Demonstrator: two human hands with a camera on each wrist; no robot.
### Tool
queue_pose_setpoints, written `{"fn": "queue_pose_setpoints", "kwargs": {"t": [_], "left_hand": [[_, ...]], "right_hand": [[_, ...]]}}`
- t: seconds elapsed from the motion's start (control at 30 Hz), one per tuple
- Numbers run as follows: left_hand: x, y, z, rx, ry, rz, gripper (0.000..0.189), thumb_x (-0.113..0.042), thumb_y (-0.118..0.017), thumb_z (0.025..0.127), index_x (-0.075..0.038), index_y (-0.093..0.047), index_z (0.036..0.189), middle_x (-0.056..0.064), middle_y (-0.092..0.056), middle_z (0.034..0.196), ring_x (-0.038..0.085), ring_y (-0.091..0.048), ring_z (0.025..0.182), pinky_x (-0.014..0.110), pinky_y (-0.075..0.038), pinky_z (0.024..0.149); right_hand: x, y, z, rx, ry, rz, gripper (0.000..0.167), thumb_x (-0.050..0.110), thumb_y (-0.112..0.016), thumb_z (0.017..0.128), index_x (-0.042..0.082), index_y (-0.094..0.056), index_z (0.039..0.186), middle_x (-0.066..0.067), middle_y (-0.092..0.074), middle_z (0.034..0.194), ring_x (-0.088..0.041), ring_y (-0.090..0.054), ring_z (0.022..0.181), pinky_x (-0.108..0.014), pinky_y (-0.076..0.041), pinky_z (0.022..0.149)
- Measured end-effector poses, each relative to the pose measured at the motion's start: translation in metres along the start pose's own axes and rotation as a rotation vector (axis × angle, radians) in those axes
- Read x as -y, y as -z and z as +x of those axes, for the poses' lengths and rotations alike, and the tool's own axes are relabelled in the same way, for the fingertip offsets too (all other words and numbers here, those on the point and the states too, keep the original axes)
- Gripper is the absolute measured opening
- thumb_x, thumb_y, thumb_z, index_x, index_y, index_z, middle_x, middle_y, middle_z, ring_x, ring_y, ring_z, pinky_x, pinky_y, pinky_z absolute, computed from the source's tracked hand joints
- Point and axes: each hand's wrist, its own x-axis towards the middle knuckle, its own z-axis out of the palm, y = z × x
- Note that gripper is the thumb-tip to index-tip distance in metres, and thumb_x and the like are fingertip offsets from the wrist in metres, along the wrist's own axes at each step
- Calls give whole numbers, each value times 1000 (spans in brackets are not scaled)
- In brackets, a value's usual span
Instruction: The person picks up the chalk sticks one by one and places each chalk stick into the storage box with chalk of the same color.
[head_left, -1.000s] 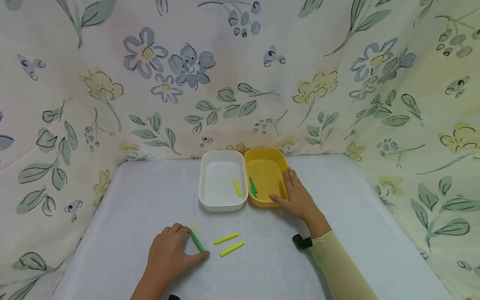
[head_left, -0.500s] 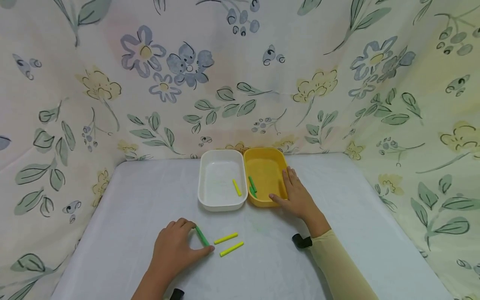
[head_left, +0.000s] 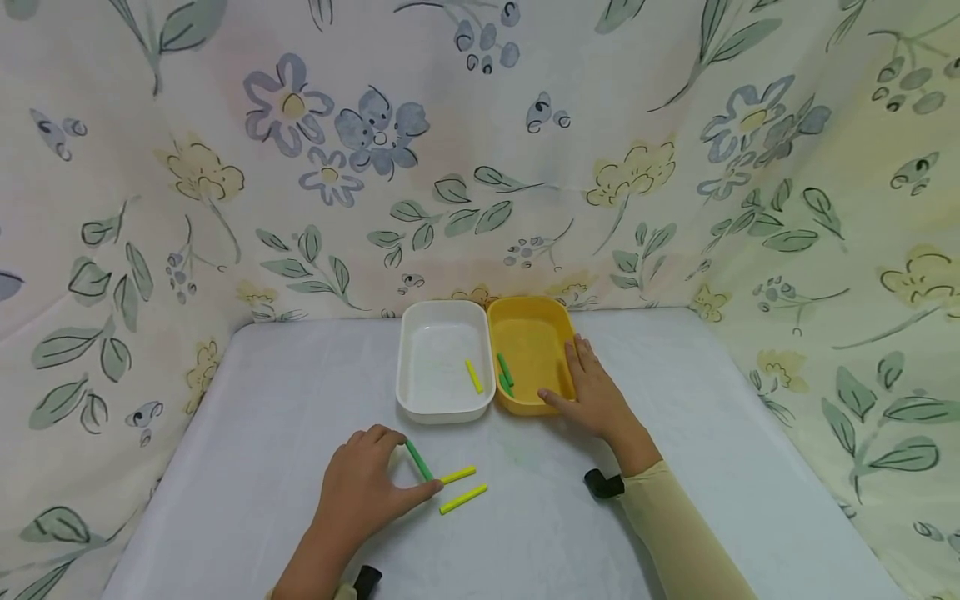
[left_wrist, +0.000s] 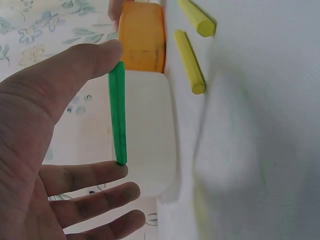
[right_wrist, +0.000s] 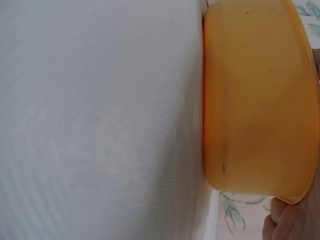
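My left hand [head_left: 367, 483] pinches a slim green stick [head_left: 418, 460] by its two ends, between thumb and index finger. In the left wrist view the green stick [left_wrist: 118, 115] is lifted off the cloth, and the other fingers extend free. Two yellow sticks [head_left: 463, 498] lie on the cloth by the thumb, the farther one partly covered by it. My right hand [head_left: 600, 407] rests against the yellow tray [head_left: 534, 333], its fairly straight fingers along the right side and thumb over the front rim. Inside that tray are green sticks [head_left: 506, 369].
A white tray [head_left: 442, 408] stands against the yellow tray's left side, with one yellow stick [head_left: 474, 376] in it. Both trays sit at the back of the white cloth surface [head_left: 285, 392], before a floral curtain [head_left: 480, 167].
My left hand has moved right and slightly away from me with the green stick, so the thumb now covers the end of one yellow stick. The right hand stays at the yellow tray.
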Motion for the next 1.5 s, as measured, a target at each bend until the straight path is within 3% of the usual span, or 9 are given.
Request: {"fn": "queue_pose_setpoints", "kwargs": {"t": [0.3, 0.6, 0.83, 1.17, 1.5], "left_hand": [[-3, 0, 5, -34, -30, -21, 79, -79, -88, 61, -14, -77, 105, 2, -74, 108, 25, -67, 99, 46, -59, 84], [-11, 1, 10, -36, -51, -55, 82, -78, -89, 62, -12, -78, 109, 3, -75, 111, 24, -68, 99, 46, -59, 85], [-15, 2, 13, -43, -66, -63, 82, -79, -89, 61, -14, -77, 111, 2, -75, 112, 23, -67, 100, 46, -59, 84], [-19, 4, 16, -54, -81, -81, 84, -78, -89, 63, -16, -77, 118, -1, -75, 124, 25, -69, 107, 46, -58, 87], [-22, 3, 18, -102, -127, -102, 84, -71, -94, 61, -16, -77, 122, -2, -76, 119, 23, -68, 100, 44, -57, 81]], "right_hand": [[2, 3, 0, -4, 5, 9, 109, 69, -59, 98, 4, -10, 170, -14, 0, 180, -36, -4, 167, -59, -20, 131], [1, 2, -2, 1, 11, 11, 114, 79, -52, 96, 5, -8, 171, -16, -1, 180, -36, -4, 167, -59, -20, 132], [1, 0, -3, 8, -2, 14, 111, 73, -58, 97, 6, -7, 171, -13, 1, 180, -36, -3, 167, -59, -19, 132], [1, 0, -3, 8, 3, 4, 113, 77, -54, 96, 5, -9, 170, -14, 0, 180, -37, -5, 167, -60, -20, 131], [3, 1, -2, 17, -6, 3, 113, 78, -52, 96, 6, -8, 171, -13, 2, 180, -36, -4, 167, -58, -19, 132]]}}
